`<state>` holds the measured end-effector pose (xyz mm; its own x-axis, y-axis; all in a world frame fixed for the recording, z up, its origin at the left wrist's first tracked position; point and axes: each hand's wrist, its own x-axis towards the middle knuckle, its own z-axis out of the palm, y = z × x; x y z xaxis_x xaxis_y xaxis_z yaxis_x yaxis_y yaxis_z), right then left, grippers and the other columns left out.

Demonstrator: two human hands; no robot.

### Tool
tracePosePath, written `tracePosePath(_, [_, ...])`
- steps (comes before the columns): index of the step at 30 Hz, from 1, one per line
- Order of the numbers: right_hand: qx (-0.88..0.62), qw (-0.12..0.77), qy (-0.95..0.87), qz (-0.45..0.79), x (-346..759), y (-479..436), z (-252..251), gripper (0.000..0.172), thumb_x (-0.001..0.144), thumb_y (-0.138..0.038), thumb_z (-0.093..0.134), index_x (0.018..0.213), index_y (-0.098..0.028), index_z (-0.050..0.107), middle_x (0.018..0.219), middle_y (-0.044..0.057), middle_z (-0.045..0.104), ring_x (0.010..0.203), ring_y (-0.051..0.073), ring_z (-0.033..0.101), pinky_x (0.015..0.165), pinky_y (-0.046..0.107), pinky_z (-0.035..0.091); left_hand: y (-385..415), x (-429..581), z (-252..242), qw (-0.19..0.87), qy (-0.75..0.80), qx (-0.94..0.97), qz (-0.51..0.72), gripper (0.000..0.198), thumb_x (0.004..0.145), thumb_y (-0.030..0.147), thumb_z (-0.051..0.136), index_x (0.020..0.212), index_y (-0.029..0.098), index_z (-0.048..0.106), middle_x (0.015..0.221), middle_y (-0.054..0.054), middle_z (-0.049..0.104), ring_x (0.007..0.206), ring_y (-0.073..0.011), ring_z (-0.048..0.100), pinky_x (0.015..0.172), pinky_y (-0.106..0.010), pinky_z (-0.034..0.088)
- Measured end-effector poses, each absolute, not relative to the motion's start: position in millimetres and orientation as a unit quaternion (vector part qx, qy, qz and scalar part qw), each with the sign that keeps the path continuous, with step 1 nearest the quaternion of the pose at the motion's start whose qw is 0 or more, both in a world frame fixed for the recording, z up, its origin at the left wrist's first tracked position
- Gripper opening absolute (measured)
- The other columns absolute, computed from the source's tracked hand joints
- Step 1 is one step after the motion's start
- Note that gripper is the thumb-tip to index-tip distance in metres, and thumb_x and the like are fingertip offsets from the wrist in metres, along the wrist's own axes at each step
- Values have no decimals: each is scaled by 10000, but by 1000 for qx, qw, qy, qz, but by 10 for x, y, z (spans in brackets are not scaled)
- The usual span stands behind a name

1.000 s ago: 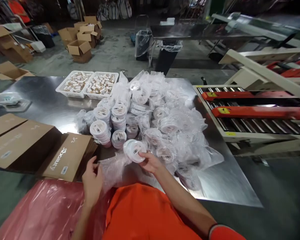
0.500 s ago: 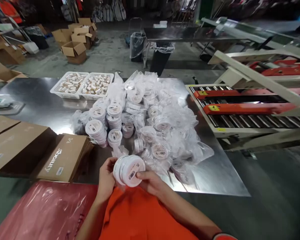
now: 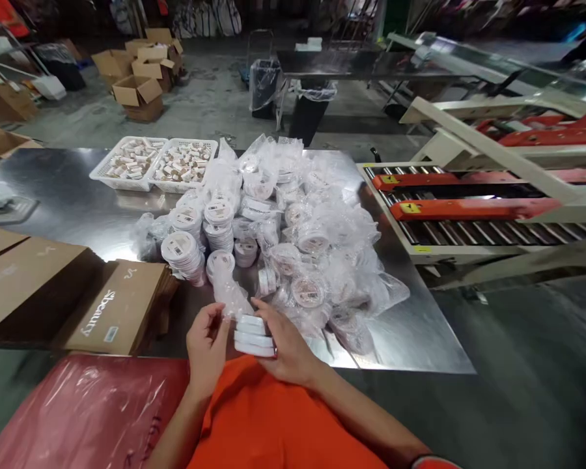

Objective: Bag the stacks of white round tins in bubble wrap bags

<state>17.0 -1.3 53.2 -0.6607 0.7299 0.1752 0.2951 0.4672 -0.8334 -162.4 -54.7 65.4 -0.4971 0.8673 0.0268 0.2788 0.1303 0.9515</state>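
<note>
Both my hands hold a short stack of round white flat containers (image 3: 252, 336) edge-on, just above the near edge of the steel table (image 3: 78, 202). My right hand (image 3: 286, 345) wraps the stack from the right, fingers closed round it. My left hand (image 3: 208, 348) presses against its left side, thumb on top. A crumpled clear plastic bag (image 3: 229, 296) lies just beyond the stack. Past it stand upright stacks of the same labelled containers (image 3: 183, 251) and a big heap of bagged ones (image 3: 317, 241).
Flattened brown cartons (image 3: 112, 309) lie at the left. Two white baskets of small items (image 3: 159, 163) sit at the table's far side. A roller conveyor with orange rails (image 3: 469, 208) adjoins the right. A red plastic sheet (image 3: 83, 410) lies near my left arm.
The stack came out of its plastic bag, rose toward my chest with the labelled face showing, and now sits lower, turned edge-on between both hands.
</note>
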Motion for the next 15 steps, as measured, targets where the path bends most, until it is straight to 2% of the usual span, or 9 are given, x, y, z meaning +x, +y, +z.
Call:
tracePosePath(3, [-356,269,-788,425,157,-11,506,648,706,-208,638,1301,-191,380,1365,168,479,1189,293,531,934,419,466,-557,-1631,735,214,676,550,442,180,889,254,483,941,195,645,893,-52,646,832,-165,624,745,-268,500])
tracePosePath(5, [-401,272,-741,466,142,-2,512,604,728,-247,633,1274,-199,379,1179,114,595,991,241,618,803,358,518,-581,-1656,775,165,679,587,409,195,890,199,453,927,200,644,902,-58,646,849,-169,623,760,-271,495])
tracePosePath(7, [-435,279,-722,459,124,2,522,535,743,-275,629,1222,-203,404,1035,71,631,864,211,629,723,325,520,-606,-1667,781,144,688,597,387,198,862,157,454,921,198,639,876,-54,641,801,-167,618,727,-268,492])
tracePosePath(9, [-444,305,-751,382,101,-5,516,504,731,-240,613,1198,-203,427,1055,80,628,907,228,617,774,356,502,-622,-1650,751,165,698,595,362,214,808,117,468,929,197,625,806,-30,620,702,-152,594,656,-254,481])
tracePosePath(12, [-401,332,-819,242,63,-31,475,552,686,-184,587,1217,-187,438,1199,138,585,1072,294,559,892,440,438,-621,-1582,673,214,714,566,351,216,746,92,489,907,195,588,696,22,562,587,-121,537,574,-222,452])
tracePosePath(15, [-403,281,-842,224,38,-46,447,582,685,-200,587,1247,-149,443,1194,177,581,1074,323,545,889,462,424,-599,-1509,622,184,706,554,401,186,763,114,506,915,192,581,701,25,568,600,-111,549,596,-212,460])
